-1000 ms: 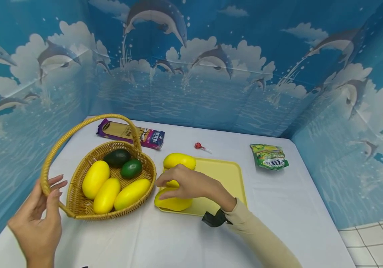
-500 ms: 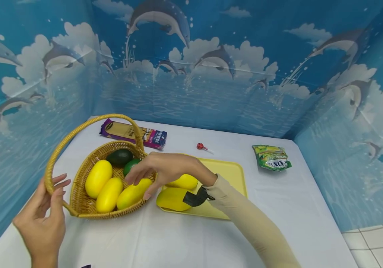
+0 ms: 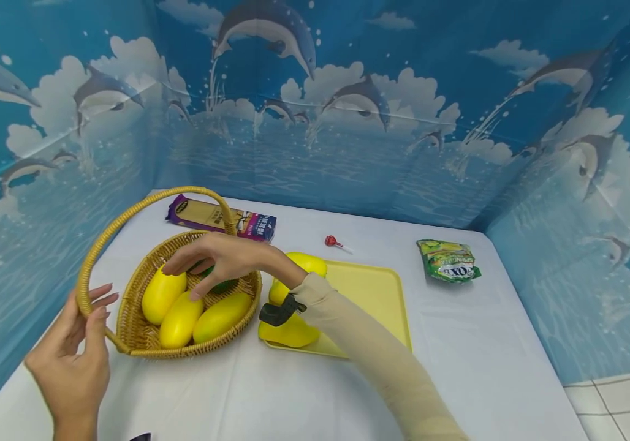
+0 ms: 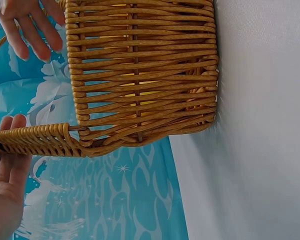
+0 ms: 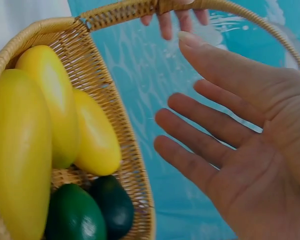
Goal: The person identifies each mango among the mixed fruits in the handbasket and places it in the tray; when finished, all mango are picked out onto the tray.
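My left hand [image 3: 72, 355] holds the arched handle [image 3: 86, 263] of a wicker basket [image 3: 141, 340] between thumb and fingers. Three yellow mangoes lie in the basket: one at the left [image 3: 162, 299], one in the middle [image 3: 178, 321] and one at the right [image 3: 222, 318]. Two dark green avocados, one bright green [image 5: 76, 215] and one nearly black [image 5: 112, 205], sit behind them; my right hand partly hides these in the head view. That hand [image 3: 223, 257] hovers over the basket with fingers spread and nothing in its grasp. In the right wrist view its palm [image 5: 265, 185] is bare.
A yellow tray [image 3: 372, 294] right of the basket bears more yellow mangoes [image 3: 293, 334], partly behind my right arm. Behind lie a purple pasta packet [image 3: 199, 213] and a red lollipop [image 3: 330, 241]. A green snack bag [image 3: 448, 262] lies at the right.
My right hand has moved left from above the mangoes on the tray to above the basket, with nothing in it. The left hand stays at the handle.
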Demonstrator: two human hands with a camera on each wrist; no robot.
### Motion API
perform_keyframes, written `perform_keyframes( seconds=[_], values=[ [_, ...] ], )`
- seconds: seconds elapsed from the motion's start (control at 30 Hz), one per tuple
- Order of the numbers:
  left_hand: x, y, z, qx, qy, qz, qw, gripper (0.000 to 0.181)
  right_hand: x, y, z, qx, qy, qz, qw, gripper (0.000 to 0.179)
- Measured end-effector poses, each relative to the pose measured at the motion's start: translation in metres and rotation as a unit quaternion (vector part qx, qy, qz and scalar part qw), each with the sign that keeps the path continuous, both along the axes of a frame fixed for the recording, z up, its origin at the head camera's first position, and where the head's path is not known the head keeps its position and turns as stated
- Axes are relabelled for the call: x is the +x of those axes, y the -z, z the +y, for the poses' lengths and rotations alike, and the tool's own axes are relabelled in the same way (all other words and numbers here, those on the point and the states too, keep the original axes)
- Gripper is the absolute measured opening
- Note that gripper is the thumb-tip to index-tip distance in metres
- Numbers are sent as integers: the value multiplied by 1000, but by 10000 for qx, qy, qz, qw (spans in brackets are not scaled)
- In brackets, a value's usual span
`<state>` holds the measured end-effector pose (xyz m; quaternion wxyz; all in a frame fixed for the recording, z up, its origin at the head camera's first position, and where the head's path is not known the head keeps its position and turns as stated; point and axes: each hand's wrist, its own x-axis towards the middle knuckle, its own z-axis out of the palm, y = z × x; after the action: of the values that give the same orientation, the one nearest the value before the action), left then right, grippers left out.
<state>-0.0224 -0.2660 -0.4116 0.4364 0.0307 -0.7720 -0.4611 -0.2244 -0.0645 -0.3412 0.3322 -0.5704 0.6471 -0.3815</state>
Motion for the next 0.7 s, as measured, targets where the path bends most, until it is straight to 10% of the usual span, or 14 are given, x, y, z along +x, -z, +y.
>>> perform_keyframes(
  seconds=[0.7],
  values=[
    [-2,3,1,134,36,46,9999,50,-24,48,-57,449,1117,1670,9786,54]
  ],
)
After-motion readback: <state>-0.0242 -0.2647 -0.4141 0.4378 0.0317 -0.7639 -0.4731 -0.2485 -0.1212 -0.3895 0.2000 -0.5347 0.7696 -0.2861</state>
